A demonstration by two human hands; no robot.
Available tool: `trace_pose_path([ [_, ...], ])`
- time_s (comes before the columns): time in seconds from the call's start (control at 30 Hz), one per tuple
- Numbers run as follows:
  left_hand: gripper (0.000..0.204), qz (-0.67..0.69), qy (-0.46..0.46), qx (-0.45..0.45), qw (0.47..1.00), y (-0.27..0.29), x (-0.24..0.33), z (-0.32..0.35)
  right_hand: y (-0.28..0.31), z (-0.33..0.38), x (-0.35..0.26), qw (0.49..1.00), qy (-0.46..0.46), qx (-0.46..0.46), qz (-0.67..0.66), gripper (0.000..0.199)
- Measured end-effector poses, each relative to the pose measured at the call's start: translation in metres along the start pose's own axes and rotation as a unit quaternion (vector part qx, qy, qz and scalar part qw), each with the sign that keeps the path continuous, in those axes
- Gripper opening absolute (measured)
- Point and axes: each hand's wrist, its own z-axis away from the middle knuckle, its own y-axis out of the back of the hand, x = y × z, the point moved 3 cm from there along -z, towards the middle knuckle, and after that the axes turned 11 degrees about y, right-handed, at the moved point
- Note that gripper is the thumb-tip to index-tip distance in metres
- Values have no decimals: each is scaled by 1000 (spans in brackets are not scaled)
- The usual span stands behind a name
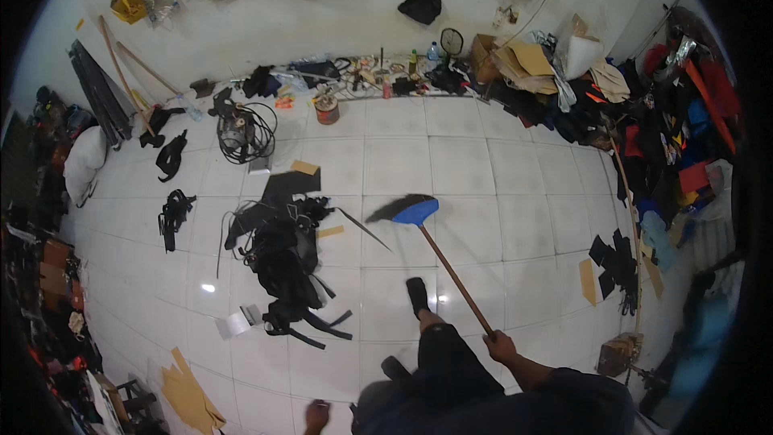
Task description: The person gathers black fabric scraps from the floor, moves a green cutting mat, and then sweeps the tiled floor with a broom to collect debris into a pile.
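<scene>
My right hand (499,346) is closed around the upper end of a long wooden handle. It belongs to a broom with a blue head (416,212) and dark bristles, which point left over the white tiled floor. Low in the picture hangs my left hand (318,416), away from the broom, its fingers curled in with nothing visible in them. Left of the bristles lies a tangled heap of black fabric and straps (282,250), with tan strips beside it. My foot in a dark shoe (417,296) stands between the heap and the handle.
A machine with coiled black cable (241,133) and an orange-brown tin (327,109) stand farther off. Black strap bundles (175,220) lie left. Clutter lines the far wall; clothing piles (644,137) fill the right side. Tan sheets (192,397) lie near left, a brown box (618,354) near right.
</scene>
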Motion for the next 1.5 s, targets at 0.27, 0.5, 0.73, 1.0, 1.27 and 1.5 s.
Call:
trace_pose_path([
  [0.27,29,87,122,-5,989,48,-1,32,56,-113,-63,1000,16,-11,-7,37],
  [0.5,31,144,168,-68,973,62,151,38,100,-224,-179,998,56,-9,32,39],
  [0.73,29,215,219,-69,949,172,188,-90,103,-320,-315,991,129,30,36,40],
  [1.0,36,368,145,110,912,425,276,-241,101,-431,-507,981,193,33,-9,43],
  [1.27,33,356,201,124,904,425,308,-347,69,-657,-690,963,268,11,15,49],
  [1.5,41,375,349,8,859,420,449,-297,21,-834,-831,966,244,-82,31,47],
])
